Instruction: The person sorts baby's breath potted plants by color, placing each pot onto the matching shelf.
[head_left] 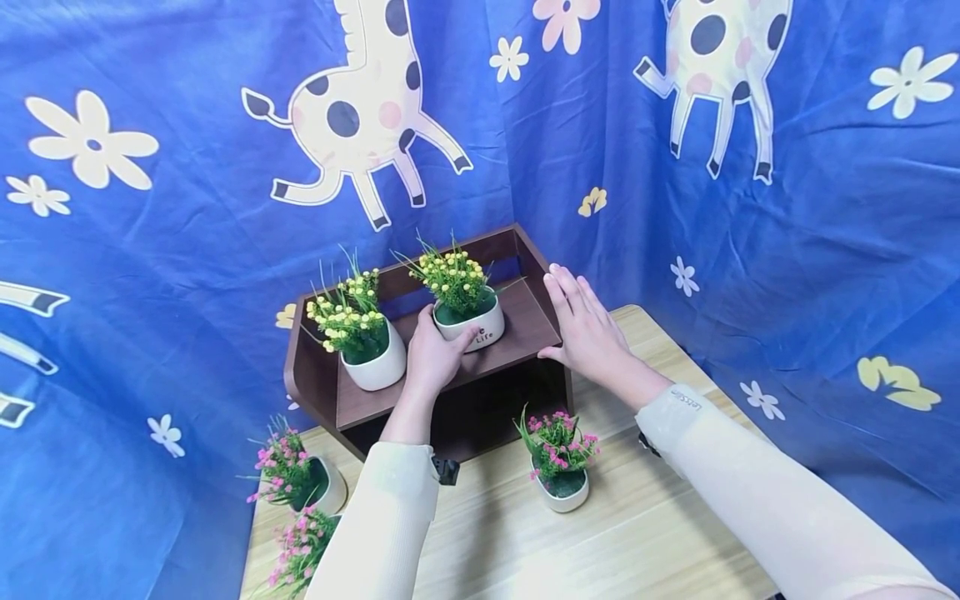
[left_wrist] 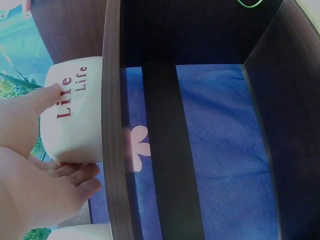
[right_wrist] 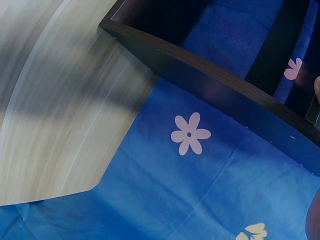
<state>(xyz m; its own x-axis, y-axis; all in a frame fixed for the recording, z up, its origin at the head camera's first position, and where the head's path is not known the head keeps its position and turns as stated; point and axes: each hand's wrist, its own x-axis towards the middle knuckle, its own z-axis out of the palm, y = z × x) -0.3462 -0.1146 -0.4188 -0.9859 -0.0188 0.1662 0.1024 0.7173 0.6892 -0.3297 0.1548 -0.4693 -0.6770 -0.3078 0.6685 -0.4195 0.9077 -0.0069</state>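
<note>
A white pot [head_left: 491, 323] with yellow artificial flowers, lettered "Life", sits on the upper board of a dark brown desk shelf [head_left: 525, 312]. My left hand [head_left: 431, 354] grips this pot, the thumb across its front and the fingers round its left side; in the left wrist view the pot [left_wrist: 82, 117] stands against the board's edge. A second white pot [head_left: 377, 367] of yellow flowers is left of that hand. At the shelf's right end, my right hand [head_left: 588, 333] rests with extended fingers by the side panel; only bits of it show in the right wrist view.
On the light wooden table [head_left: 510, 550], a pink-flowered pot [head_left: 566, 492] stands before the shelf's right part. Two more pink-flowered plants, one in a white pot [head_left: 332, 487], stand at the left edge. Blue printed curtain [head_left: 187, 275] hangs behind and around.
</note>
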